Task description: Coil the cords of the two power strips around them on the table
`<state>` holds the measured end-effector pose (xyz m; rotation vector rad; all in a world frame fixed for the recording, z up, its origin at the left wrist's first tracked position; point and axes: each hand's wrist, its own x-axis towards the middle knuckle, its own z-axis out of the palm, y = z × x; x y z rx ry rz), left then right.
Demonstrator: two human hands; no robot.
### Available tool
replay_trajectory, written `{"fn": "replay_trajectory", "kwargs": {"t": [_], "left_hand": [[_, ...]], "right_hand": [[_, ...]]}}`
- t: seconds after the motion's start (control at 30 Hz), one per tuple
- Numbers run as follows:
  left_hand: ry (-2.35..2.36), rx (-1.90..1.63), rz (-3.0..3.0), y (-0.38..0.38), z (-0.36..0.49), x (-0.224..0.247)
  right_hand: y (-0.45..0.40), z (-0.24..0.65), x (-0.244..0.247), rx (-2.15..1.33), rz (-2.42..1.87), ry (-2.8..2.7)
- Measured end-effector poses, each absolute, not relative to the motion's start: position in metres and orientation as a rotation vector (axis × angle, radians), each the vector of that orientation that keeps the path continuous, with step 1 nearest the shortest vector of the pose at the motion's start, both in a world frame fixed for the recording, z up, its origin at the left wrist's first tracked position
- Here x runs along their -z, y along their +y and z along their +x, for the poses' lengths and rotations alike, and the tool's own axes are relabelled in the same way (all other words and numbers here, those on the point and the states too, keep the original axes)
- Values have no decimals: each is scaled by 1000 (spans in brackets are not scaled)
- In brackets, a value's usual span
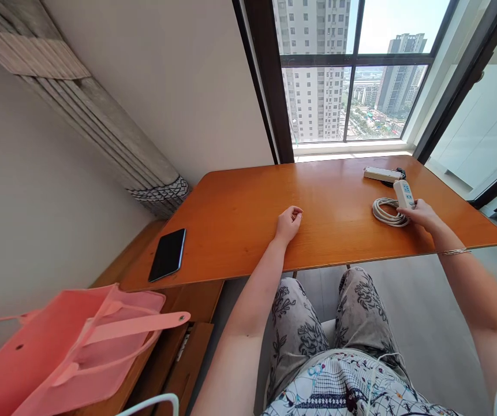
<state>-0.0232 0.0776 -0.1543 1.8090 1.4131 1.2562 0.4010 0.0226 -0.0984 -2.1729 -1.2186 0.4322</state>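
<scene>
One pink bag (pixel 114 341) gapes well apart from the held power strip (pixel 404 195).

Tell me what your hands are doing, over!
Right hand gripping white plastic power strip, coiled pale cable beside. Left hand curled over orange-brown wooden table. Long white plastic bar lies beyond.

Across the glossy orange-brown wooden table (pixel 239 202), one broad lane runs between the flat black tablet (pixel 167 255) and the left hand (pixel 289 224). Another passes between that hand and the coiled whitish cable (pixel 378 215). At right, the coil, the upright white socket block (pixel 404 194) and the long white power strip (pixel 380 174) behind obstruct passage.
</scene>
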Motion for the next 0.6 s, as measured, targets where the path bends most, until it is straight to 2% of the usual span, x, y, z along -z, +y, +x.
{"fn": "replay_trajectory", "kwargs": {"t": [0.1, 0.17, 0.4, 0.6], "left_hand": [[1417, -1275, 1764, 78, -20, 152], [1396, -1256, 1739, 76, -16, 149], [1281, -987, 1914, 69, 6, 136], [1474, -649, 1982, 76, 11, 123]], "right_hand": [[21, 360, 108, -893, -1791, -1187], [22, 329, 112, -1045, -1533, -1211], [27, 259, 105, -1025, -1055, -1524], [19, 248, 101, -1077, -983, -1636]]}}
